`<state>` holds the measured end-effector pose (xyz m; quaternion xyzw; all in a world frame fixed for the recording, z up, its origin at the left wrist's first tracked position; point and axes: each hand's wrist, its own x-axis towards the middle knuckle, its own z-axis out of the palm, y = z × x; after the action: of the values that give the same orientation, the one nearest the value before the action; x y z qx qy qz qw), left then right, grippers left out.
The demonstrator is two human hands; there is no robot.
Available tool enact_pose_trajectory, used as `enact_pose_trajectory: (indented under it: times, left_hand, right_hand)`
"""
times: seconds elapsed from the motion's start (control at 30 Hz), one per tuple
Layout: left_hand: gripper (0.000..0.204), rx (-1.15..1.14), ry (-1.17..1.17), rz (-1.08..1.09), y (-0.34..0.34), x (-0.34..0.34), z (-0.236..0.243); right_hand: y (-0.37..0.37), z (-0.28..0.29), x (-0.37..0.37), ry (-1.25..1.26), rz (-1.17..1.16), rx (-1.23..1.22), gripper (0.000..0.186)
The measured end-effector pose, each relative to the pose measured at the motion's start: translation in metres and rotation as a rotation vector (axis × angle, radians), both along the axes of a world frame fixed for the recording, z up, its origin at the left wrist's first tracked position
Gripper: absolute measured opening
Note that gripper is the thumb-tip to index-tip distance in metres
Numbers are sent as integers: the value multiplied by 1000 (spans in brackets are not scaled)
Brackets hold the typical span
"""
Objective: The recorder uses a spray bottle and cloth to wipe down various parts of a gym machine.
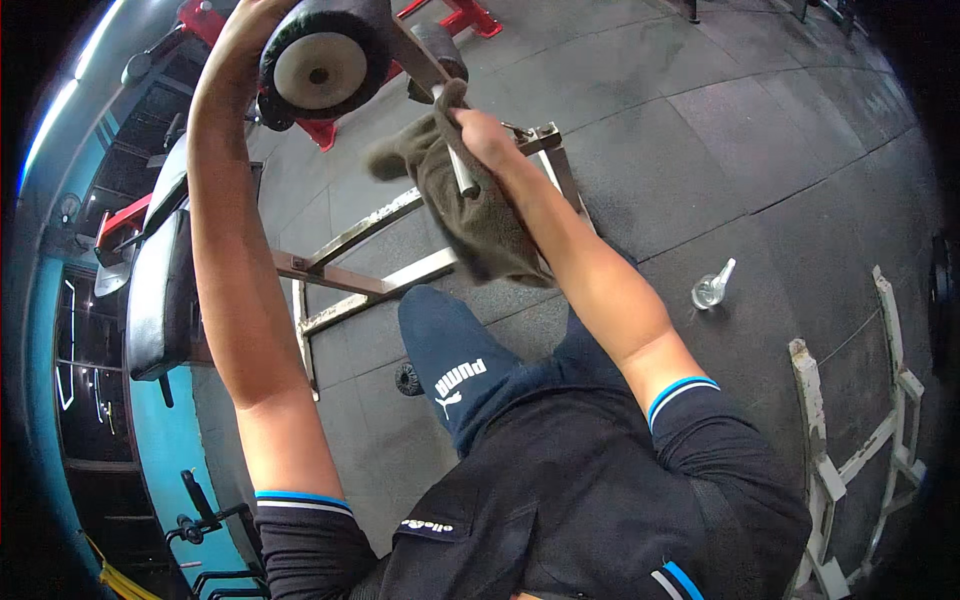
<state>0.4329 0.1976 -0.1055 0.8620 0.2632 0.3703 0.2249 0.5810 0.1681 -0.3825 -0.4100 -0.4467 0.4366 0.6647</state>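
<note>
My right hand (482, 135) is closed on a grey-brown cloth (465, 215), which is wrapped against a thin metal bar (467, 183) of a gym machine. Most of the cloth hangs down below the bar, past my wrist. At the top edge of the head view, my left hand (252, 18) rests against a dark padded roller (375, 30) with a round pale end cap. The picture's edge and the roller hide its fingers. A flat metal arm (415, 52) joins this roller to a second dark pad (438, 60) beyond it.
The machine's worn white frame (385, 275) stands low in front of my legs. To the right, a clear spray bottle (712, 288) sits on the dark rubber floor (760, 140). A chipped white rack (865, 450) is at lower right; a black padded bench (165, 295) stands left.
</note>
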Motion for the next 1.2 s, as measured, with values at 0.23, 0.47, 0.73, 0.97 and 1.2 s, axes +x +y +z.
enact_pose_trajectory:
  times: [0.23, 0.47, 0.73, 0.97, 1.2]
  left_hand:
    - [44, 57, 9, 41, -16, -14, 10]
    - [42, 88, 4, 43, -18, -13, 8]
    - [40, 91, 15, 35, -11, -5, 5]
    - [38, 117, -6, 6, -10, 9, -8]
    - [37, 169, -17, 18, -26, 22, -2]
  right_hand:
    - [-85, 26, -37, 744, 258, -286, 32]
    - [-18, 26, -14, 48, 139, -189, 38]
    - [46, 46, -7, -15, 67, -244, 32]
    - [-63, -37, -38, 746, 162, -257, 38]
    - [-95, -23, -8, -416, -173, -39, 32]
